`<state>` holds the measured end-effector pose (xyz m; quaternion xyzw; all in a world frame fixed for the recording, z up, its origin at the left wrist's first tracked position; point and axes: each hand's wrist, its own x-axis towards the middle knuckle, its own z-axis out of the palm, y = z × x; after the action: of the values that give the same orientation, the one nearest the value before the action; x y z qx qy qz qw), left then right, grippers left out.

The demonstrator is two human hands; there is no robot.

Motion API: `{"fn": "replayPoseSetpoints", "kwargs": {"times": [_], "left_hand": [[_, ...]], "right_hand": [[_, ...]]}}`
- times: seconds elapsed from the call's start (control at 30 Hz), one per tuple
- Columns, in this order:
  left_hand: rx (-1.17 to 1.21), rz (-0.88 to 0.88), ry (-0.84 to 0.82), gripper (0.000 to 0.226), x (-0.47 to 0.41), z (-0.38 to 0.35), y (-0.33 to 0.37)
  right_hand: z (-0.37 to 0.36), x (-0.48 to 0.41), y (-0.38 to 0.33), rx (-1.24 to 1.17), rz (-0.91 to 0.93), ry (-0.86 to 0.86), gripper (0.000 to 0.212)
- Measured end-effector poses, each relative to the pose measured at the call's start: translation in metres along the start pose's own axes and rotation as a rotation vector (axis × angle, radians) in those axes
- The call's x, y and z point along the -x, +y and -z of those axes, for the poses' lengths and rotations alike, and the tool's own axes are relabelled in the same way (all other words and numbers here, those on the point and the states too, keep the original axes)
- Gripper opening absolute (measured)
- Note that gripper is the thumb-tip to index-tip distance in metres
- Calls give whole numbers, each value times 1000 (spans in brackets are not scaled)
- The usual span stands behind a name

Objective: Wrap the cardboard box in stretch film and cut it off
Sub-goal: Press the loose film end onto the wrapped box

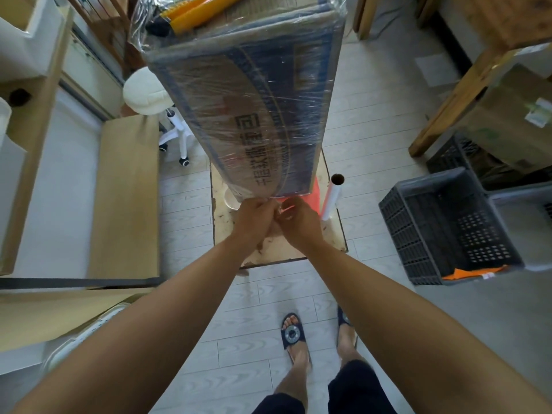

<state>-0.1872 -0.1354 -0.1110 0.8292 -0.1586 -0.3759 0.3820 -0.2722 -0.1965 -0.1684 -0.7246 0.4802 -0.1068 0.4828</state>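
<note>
Cardboard box (248, 94) top cut off; left hand (254, 218), right hand (299, 222) grip unclear.

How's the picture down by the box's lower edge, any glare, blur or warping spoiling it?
Head view: streaky glare on the stretch film smears the print on the cardboard box; wide-angle warping bends the frame's edges; left hand and right hand look sharp, pinching barely visible film.

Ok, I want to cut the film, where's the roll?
In the head view, the film roll stands on the low wooden platform, just right of the wrapped box and the right hand.
</note>
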Motion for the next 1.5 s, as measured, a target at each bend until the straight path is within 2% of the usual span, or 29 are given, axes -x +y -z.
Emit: {"fn": "replayPoseSetpoints", "kwargs": {"times": [0.1,0.2,0.3,0.37,0.47,0.57,0.6,0.63,0.7,0.73,0.83,0.9,0.93,0.97,1.03,1.1,1.13,1.17,1.3,1.5], "left_hand": [[-101,-66,-2,25,-4,5,1],[-208,-96,-40,29,-7,9,0],[-389,-201,-54,31,-9,10,2],[-510,-291,-21,31,-10,13,5],[-595,-460,56,29,-12,19,10],[-747,-714,83,8,-9,19,15],[-803,-785,36,15,-8,18,17],[-850,-824,-41,31,-7,15,17],[-897,-791,-189,55,-5,9,20],[-915,-760,-224,58,-5,5,23],[-1022,-725,-176,36,-11,-6,31],[-1091,-770,-111,17,-17,-11,38],[-1108,-796,-84,16,-21,-12,41],[-1115,-814,-69,18,-24,-13,43],[-1128,-864,-59,23,-31,-13,47],[-1132,-920,-78,25,-34,-11,49],[-1109,-932,-100,24,-35,-10,49],[-1074,-935,-121,24,-37,-9,48],[-1015,-888,-168,18,-41,-7,39],[-1062,-840,-185,2,-39,-7,46]], "right_hand": [[-4,0,-3,-18,57,59,12],[1,4,-2,38,112,88,19],[18,10,-4,135,115,15,15],[34,12,-4,236,109,-52,15],[54,8,5,369,98,-49,14],[70,3,11,504,123,-86,13],[73,2,11,538,149,-118,14],[77,1,10,567,191,-148,15],[83,-1,7,636,270,-197,20],[86,-3,5,669,294,-210,22],[92,-8,2,643,311,-248,15],[92,-10,5,500,281,-234,4],[91,-11,6,408,259,-212,4],[90,-11,8,319,237,-196,9],[88,-11,11,188,202,-214,35],[86,-10,10,157,193,-247,62],[82,-11,10,177,195,-237,67],[79,-12,11,204,199,-205,63],[75,-24,17,259,167,-3,19],[96,-38,20,463,176,-25,12]]}}
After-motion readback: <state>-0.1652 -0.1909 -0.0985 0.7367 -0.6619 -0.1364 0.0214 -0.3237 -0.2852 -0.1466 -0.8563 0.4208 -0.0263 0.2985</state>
